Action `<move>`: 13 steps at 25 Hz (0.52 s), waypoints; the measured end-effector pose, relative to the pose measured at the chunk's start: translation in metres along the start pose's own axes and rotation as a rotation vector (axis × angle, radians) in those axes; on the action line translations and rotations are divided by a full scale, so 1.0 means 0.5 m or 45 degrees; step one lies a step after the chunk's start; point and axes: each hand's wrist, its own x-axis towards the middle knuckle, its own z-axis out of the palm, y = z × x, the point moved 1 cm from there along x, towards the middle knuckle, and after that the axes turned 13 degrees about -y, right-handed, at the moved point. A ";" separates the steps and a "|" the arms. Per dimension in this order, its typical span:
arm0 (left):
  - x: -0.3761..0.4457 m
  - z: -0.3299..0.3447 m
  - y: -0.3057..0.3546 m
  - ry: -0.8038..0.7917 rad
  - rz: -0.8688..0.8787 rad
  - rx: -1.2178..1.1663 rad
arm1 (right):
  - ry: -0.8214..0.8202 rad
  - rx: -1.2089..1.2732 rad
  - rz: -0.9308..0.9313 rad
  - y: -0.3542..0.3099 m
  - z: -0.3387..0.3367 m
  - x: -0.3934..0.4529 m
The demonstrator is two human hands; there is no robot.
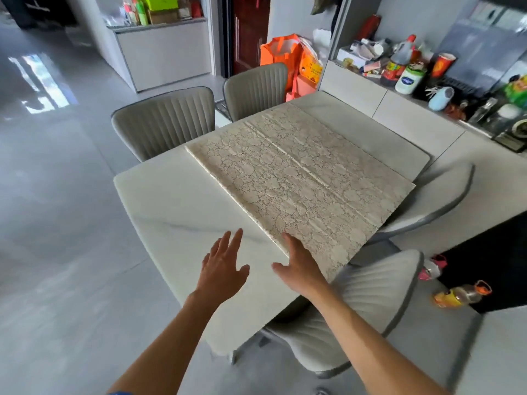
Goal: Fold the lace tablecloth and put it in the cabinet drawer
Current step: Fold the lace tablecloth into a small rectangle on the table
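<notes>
Lower centre, our left hand [225, 266] hovers with fingers spread, grip empty; our right hand [299, 265] presses flat on the lace tablecloth [299, 178], lying creased mid-frame across the marble bench [171, 201].

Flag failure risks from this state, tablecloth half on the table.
1. The lace tablecloth overhangs the marble table's right edge above a chair; a careless pull could slide it off.
2. Only the right hand touches its near corner; the left hand hovers open, so the next fold may skew.
</notes>
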 end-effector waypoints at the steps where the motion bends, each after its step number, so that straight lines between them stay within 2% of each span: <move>1: -0.006 -0.021 -0.023 -0.011 0.047 0.008 | 0.010 0.012 0.037 -0.018 0.022 0.004; 7: 0.034 -0.136 -0.155 -0.102 0.177 0.112 | 0.045 0.064 0.203 -0.099 0.135 0.049; 13: 0.183 -0.174 -0.226 -0.301 0.218 0.539 | 0.189 0.131 0.388 -0.109 0.165 0.231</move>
